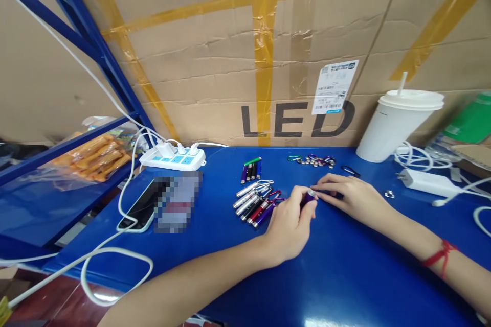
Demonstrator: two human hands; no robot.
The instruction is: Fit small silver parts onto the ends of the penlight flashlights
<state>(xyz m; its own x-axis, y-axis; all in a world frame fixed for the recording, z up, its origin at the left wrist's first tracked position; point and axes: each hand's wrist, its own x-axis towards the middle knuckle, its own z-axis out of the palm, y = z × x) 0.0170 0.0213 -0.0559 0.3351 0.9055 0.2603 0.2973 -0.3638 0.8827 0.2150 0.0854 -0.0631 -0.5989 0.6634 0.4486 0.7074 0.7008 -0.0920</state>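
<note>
My left hand (288, 225) holds a small purple keychain flashlight (308, 197) just above the blue table (238, 250), its silver end showing between thumb and fingers. My right hand (353, 195) rests on the table with its fingertips at the same flashlight's end. To the left of my hands lies a row of several small flashlights (255, 203) in silver, red, black and purple, with key rings. Further back lie a few more small ones (250, 169), and a cluster of carabiners and small round parts (316, 160).
A white power strip (172, 159) with plugs sits at the back left, its white cable (115, 260) looping near the front edge. A phone (140, 208) lies face up. A white lidded cup (395, 123) and a charger (424, 181) stand right. Cardboard boxes (268, 51) wall the back.
</note>
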